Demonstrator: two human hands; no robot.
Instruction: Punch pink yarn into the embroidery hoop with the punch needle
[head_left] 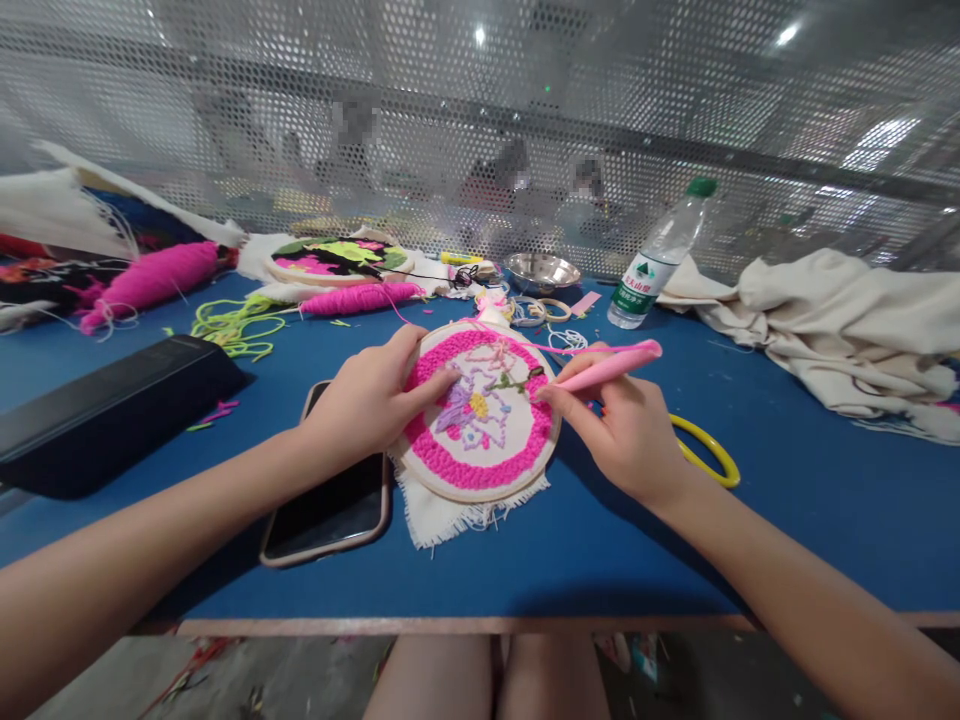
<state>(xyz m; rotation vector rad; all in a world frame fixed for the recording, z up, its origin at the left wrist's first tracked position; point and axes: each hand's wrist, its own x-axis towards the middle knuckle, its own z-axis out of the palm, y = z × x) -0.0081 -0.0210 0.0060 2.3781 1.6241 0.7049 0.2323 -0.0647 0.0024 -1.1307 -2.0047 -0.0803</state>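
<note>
My left hand (382,400) grips the left rim of a round embroidery hoop (480,470), its thumb lying over the cloth. White fabric in the hoop carries a thick pink looped ring, a purple flower with a yellow middle, and some green stitches. Frayed cloth (435,515) hangs out below the rim. In my right hand (622,425) is a pink punch needle (611,368), pinched like a pen and tilted. Its tip meets the right side of the pink ring, hidden by my fingers. Pink yarn runs from the tool's back end leftward over the hoop.
A phone (330,520) lies under my left forearm, beside a dark oblong case (112,410). Behind are pink yarn (360,298), another hoop (337,258), a metal bowl (544,270) and a water bottle (660,260). At right are a yellow ring (724,470) and cream cloth (825,320).
</note>
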